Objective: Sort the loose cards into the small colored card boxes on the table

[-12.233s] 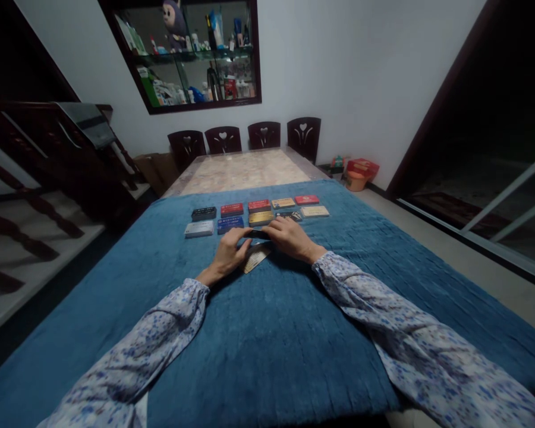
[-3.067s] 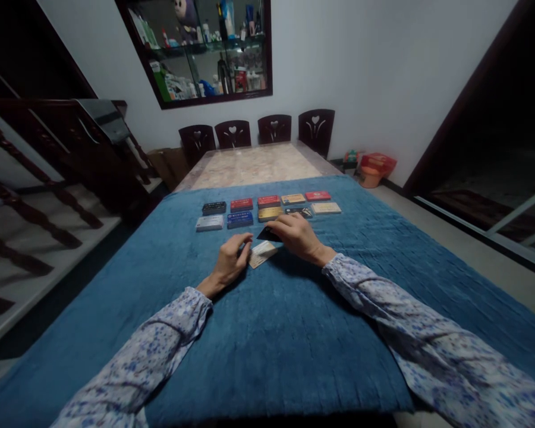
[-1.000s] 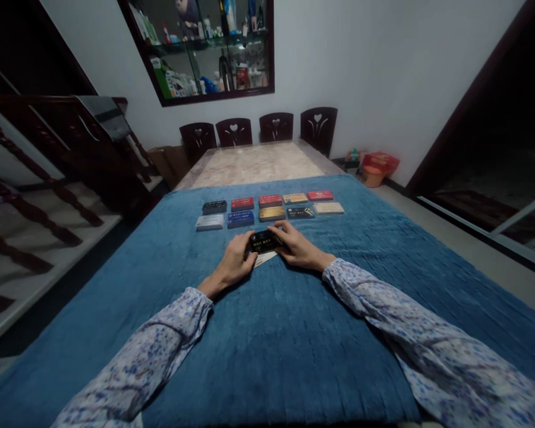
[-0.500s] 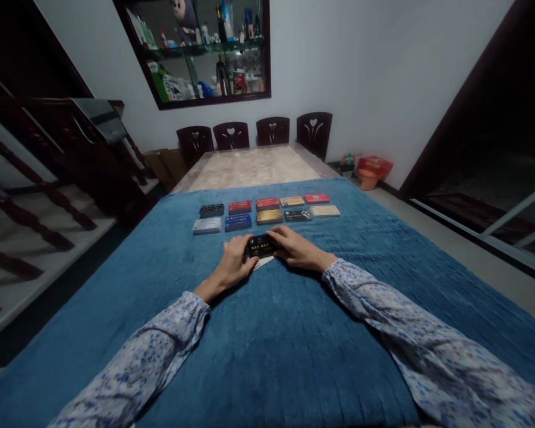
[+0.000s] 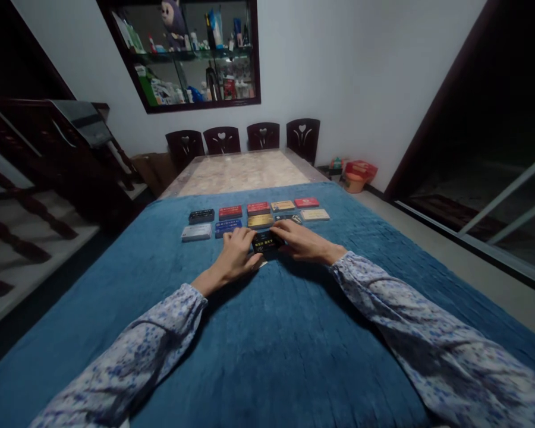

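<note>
A black VIP card (image 5: 267, 242) with yellow lettering, seemingly the top of a stack, lies between my two hands, close to the blue cloth. My left hand (image 5: 234, 254) grips its left side, with the thumb at the near edge. Closed on its right side is my right hand (image 5: 307, 244), which partly covers a black-and-white card stack (image 5: 289, 219) behind. A small pale corner shows under the near edge by my left thumb. Just beyond stand a gold card stack (image 5: 260, 222), a blue card stack (image 5: 227, 228) and a silver card stack (image 5: 197, 232).
Farther back sit a black stack (image 5: 201, 216), red card stacks (image 5: 230, 212), a yellowish stack (image 5: 282, 205) and a cream stack (image 5: 314, 214). The blue cloth (image 5: 267, 333) covers the near part of a marble-look table (image 5: 249, 169). Dark chairs (image 5: 222, 141) line the far end.
My hands have carried the black card slightly right and away from me, nearer the stacks. Less of the pale card underneath shows. The view has turned a little to the right.
</note>
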